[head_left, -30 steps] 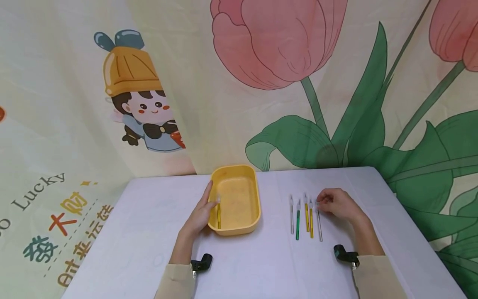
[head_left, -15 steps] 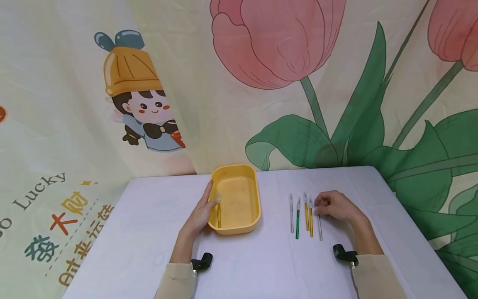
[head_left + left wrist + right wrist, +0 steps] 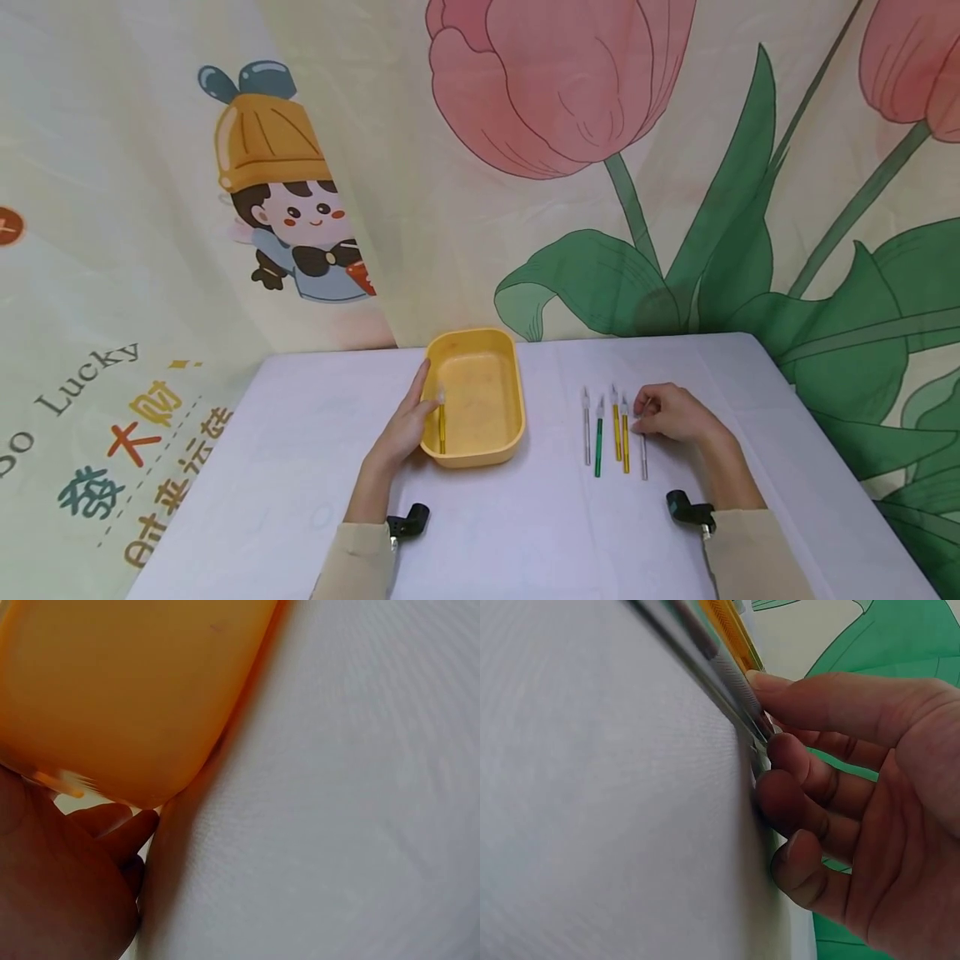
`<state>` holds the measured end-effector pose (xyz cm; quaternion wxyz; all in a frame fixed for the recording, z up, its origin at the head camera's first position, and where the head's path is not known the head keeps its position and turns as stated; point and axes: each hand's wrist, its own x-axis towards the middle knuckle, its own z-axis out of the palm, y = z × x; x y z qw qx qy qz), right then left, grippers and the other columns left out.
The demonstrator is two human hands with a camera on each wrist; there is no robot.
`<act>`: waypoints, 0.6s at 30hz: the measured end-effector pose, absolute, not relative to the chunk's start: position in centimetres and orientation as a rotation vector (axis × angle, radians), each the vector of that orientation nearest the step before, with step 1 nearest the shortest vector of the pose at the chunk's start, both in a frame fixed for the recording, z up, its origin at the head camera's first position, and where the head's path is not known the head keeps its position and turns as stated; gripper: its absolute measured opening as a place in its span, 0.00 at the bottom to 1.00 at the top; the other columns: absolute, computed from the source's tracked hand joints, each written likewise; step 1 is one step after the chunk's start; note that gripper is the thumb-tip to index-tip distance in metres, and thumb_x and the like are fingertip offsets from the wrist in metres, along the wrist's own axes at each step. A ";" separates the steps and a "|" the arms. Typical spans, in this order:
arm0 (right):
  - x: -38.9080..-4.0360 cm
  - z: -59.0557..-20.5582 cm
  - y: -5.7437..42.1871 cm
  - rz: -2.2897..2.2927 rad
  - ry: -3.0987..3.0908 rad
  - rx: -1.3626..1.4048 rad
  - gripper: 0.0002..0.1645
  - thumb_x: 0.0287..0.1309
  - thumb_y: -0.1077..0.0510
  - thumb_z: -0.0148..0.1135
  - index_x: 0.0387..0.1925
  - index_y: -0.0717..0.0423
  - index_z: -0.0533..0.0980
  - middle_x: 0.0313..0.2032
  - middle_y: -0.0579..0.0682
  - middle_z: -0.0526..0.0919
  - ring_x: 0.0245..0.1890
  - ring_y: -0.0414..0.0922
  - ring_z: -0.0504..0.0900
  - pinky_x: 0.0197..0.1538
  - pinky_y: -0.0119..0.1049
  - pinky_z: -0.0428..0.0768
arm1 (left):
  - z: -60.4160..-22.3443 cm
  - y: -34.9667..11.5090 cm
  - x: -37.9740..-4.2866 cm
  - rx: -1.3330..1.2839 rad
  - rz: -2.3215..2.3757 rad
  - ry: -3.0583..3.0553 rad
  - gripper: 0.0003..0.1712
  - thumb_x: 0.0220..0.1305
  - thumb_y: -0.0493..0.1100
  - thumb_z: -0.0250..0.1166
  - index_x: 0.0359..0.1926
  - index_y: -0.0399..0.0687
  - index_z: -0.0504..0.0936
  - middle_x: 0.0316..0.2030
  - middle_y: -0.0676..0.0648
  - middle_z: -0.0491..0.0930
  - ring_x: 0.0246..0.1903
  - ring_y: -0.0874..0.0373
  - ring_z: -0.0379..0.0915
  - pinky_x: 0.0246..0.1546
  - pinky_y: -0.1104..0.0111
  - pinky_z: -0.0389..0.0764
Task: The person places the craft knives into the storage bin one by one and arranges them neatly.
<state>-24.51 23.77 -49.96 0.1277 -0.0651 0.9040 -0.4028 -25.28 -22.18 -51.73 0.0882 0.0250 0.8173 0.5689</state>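
My left hand grips the left wall of a yellow plastic tray, thumb over the rim, other fingers outside. Inside the tray, along its left side, lies a yellow-handled craft knife with a clear cap. My right hand pinches the upper end of a silver craft knife, the rightmost in a row on the table. In the right wrist view, thumb and fingertips meet at the silver knife; its capped end is mostly hidden. The left wrist view shows fingers below the tray's wall.
Left of the pinched knife lie two more yellow craft knives, a green one and another silver one, roughly parallel. They rest on a white-covered table. A printed curtain hangs behind the table's far edge.
My right hand has moved slightly left and down, its fingertips coming together on the upper end of the silver craft knife. The left hand and tray stay in place; the head view shifts slightly.
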 end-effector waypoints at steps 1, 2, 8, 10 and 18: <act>-24.5 -49.9 23.8 -1.173 2.627 -0.177 0.12 0.55 0.62 0.76 0.37 0.59 0.79 0.25 0.50 0.76 0.27 0.45 0.75 0.28 0.33 0.72 | -51.7 -22.2 -25.3 0.073 1.693 2.429 0.42 0.80 0.45 0.46 0.83 0.76 0.38 0.84 0.61 0.35 0.84 0.55 0.26 0.82 0.48 0.33; -24.5 -49.9 23.8 -1.168 2.627 -0.173 0.13 0.55 0.61 0.77 0.37 0.59 0.79 0.25 0.50 0.76 0.27 0.45 0.75 0.28 0.33 0.72 | -51.7 -22.1 -25.3 0.073 1.690 2.428 0.42 0.80 0.45 0.46 0.83 0.75 0.37 0.84 0.61 0.34 0.84 0.55 0.26 0.82 0.47 0.32; -24.0 -49.6 23.3 -1.125 2.591 -0.064 0.14 0.55 0.60 0.77 0.38 0.58 0.78 0.24 0.51 0.81 0.20 0.45 0.77 0.26 0.35 0.77 | -51.7 -22.1 -25.3 0.064 1.687 2.429 0.42 0.80 0.45 0.46 0.84 0.74 0.36 0.84 0.60 0.34 0.84 0.54 0.25 0.82 0.46 0.32; -23.8 -49.6 23.1 -1.110 2.574 -0.022 0.14 0.56 0.59 0.76 0.39 0.57 0.78 0.25 0.52 0.82 0.18 0.46 0.78 0.25 0.36 0.80 | -51.8 -22.2 -25.2 0.065 1.692 2.434 0.42 0.80 0.45 0.47 0.83 0.75 0.37 0.84 0.60 0.35 0.84 0.54 0.26 0.82 0.46 0.32; -23.5 -49.4 22.9 -1.080 2.590 -0.014 0.10 0.56 0.62 0.73 0.39 0.57 0.79 0.24 0.53 0.82 0.20 0.47 0.80 0.27 0.37 0.81 | -51.8 -22.1 -25.1 0.104 1.706 2.465 0.42 0.79 0.45 0.48 0.84 0.75 0.40 0.84 0.59 0.36 0.84 0.53 0.27 0.82 0.46 0.33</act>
